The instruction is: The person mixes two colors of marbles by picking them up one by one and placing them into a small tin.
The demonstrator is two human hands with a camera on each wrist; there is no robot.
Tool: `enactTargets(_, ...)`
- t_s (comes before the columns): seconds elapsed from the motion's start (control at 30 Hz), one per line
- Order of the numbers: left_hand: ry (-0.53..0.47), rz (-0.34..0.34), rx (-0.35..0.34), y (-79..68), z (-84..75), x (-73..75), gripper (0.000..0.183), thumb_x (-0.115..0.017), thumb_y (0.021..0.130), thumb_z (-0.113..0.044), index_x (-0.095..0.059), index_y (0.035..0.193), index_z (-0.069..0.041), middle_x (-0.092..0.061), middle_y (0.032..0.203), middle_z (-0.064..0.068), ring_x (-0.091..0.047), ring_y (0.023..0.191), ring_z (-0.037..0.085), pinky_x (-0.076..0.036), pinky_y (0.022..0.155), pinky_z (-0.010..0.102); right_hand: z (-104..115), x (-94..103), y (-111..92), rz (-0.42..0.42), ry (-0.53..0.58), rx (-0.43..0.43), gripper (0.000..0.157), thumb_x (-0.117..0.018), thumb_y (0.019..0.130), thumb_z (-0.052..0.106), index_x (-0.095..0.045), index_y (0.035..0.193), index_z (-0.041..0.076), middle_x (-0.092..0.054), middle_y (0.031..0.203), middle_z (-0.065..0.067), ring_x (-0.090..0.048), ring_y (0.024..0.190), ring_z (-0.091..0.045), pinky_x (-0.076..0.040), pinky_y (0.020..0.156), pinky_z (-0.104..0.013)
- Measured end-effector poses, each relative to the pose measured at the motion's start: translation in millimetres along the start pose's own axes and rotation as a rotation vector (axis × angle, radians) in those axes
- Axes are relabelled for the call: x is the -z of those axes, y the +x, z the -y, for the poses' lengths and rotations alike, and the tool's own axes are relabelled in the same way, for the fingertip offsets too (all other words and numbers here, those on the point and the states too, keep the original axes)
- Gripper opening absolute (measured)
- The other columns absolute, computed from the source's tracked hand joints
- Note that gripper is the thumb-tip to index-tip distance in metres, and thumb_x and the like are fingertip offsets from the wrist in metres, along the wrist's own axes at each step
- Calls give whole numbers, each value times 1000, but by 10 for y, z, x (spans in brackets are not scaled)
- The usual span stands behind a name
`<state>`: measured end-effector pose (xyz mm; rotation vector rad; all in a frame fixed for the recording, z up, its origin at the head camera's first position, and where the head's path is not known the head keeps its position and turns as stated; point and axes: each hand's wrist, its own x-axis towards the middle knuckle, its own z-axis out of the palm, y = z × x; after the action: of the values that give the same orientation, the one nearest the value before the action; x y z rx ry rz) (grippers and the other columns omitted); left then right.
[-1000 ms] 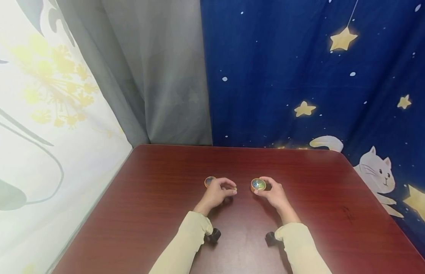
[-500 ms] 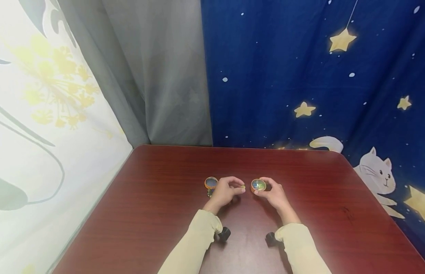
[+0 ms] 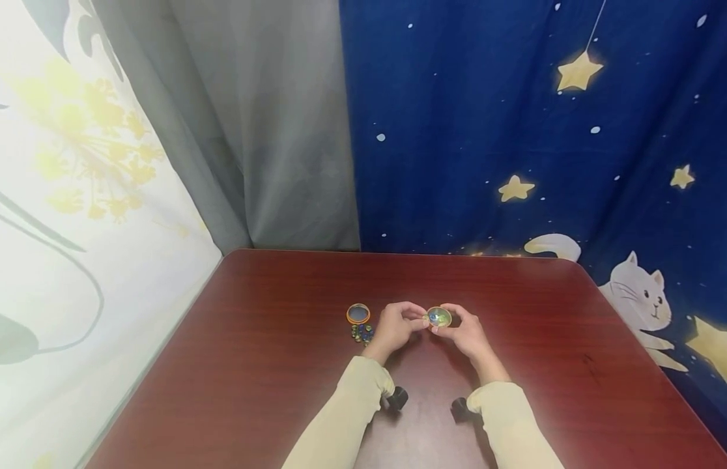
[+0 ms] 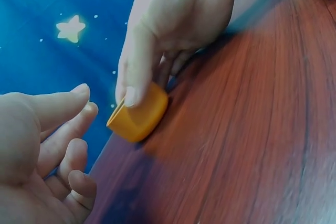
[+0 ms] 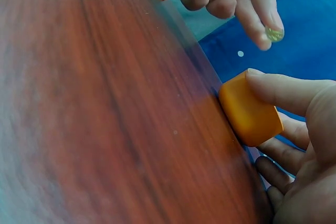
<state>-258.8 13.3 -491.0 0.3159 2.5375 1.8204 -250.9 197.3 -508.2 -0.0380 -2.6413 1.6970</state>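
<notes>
My left hand pinches a small yellow-green glass marble between thumb and fingertip. It is close to the rim of a small orange cup, on the cup's left. My right hand grips that cup by its sides, thumb on the near side. Blue and green marbles show inside the cup in the head view. In the left wrist view the cup tilts toward the left hand, low at the table. Whether its base touches the wood, I cannot tell.
To the left, a round orange-rimmed piece with a dark inside lies on the reddish-brown table. Several loose blue and green marbles lie just in front of it. A blue star-patterned curtain hangs behind the table.
My left hand has moved right with the marble, up to the cup, uncovering the orange-rimmed piece and the loose marbles. My right hand still holds the cup in nearly the same place.
</notes>
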Motion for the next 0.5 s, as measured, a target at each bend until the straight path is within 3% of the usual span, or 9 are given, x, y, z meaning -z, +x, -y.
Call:
enactTargets(0.3, 75, -78, -10, 45, -9, -94, 15, -83, 77, -13, -74, 88, -16, -65, 81, -9, -55, 63, 7, -46, 55, 24, -13, 3, 18, -9, 16, 5, 59, -84, 75, 13, -58, 127, 5, -61, 123, -17, -49, 116, -32, -33, 99, -51)
enactTargets(0.5, 92, -110, -33, 59, -7, -127, 14, -83, 77, -14, -75, 88, -16, -62, 82, -8, -55, 70, 6, -45, 61, 25, -12, 4, 20, -9, 6, 10, 59, -85, 74, 14, -59, 127, 5, -62, 122, -16, -50, 115, -31, -33, 98, -50)
